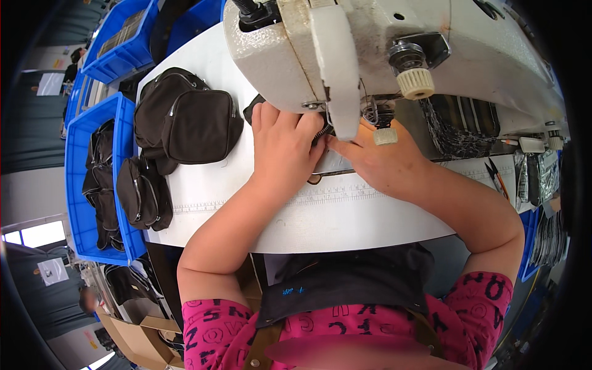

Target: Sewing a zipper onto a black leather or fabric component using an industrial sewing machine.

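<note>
My left hand (276,145) is closed on a dark zippered fabric piece (255,103) under the head of a white sewing machine (277,61), fingers curled and thumb at the zipper. My right hand (385,163) reaches under the machine head from the right, its thumb pointing left at the same piece beside the needle area; its other fingers are mostly hidden behind a tension knob (385,135). To the left lie finished-looking dark zippered pouches (197,126) on the white table (216,230), which has printed measuring scales.
Blue bins (77,185) of dark pouches and other pieces line the left. Frayed fabric strips (459,129), scissors (496,176) and plastic-wrapped packets (539,176) sit at the right. An open cardboard box (129,333) is at lower left. Other people (86,300) are in the background.
</note>
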{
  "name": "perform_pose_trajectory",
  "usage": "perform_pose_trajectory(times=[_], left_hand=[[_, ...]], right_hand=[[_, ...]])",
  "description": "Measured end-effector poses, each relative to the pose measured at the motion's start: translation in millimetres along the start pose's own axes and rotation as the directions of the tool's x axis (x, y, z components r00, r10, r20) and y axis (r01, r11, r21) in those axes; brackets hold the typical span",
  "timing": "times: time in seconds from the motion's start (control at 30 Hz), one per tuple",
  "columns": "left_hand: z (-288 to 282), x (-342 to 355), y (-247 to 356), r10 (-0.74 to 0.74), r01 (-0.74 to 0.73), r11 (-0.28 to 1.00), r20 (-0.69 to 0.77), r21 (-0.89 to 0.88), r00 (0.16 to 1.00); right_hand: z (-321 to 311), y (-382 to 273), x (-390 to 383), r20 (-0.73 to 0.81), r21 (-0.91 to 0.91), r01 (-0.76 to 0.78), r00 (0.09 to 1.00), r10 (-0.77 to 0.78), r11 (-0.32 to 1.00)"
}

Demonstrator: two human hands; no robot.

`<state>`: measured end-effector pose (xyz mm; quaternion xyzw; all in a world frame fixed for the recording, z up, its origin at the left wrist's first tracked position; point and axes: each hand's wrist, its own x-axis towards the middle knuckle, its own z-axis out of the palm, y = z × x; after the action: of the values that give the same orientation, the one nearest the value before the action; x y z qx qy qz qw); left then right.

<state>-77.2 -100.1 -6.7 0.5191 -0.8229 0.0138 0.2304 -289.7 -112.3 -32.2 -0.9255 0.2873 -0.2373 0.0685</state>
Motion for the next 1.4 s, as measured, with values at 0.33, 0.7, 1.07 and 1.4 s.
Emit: perform_pose_trajectory(times=[0.33, 0.7, 1.07, 1.4], left_hand=[[2, 3, -2, 0.214, -0.198, 0.974, -0.158, 0.111, 0.964], [-7, 9, -1, 0.25, -0.252, 0.967, -0.072, -0.029, 0.966], [-12, 4, -8, 0.18, -0.164, 0.977, 0.11, -0.136, 0.978], [-7, 2, 0, 0.155, -0.144, 0.985, 0.121, -0.095, 0.98]], right_hand=[[-6, -3, -1, -0.01, -0.033, 0.02, 1.0, -0.02, 0.999], [-13, -4, 3, -0.005, 0.004, 0.025, 1.0, -0.025, 1.0], [-6, -5, 2, 0.136, 0.018, -0.101, 0.986, 0.098, 0.995], [-8, -2, 1, 0.07, 0.034, -0.073, 0.995, 0.07, 0.997]])
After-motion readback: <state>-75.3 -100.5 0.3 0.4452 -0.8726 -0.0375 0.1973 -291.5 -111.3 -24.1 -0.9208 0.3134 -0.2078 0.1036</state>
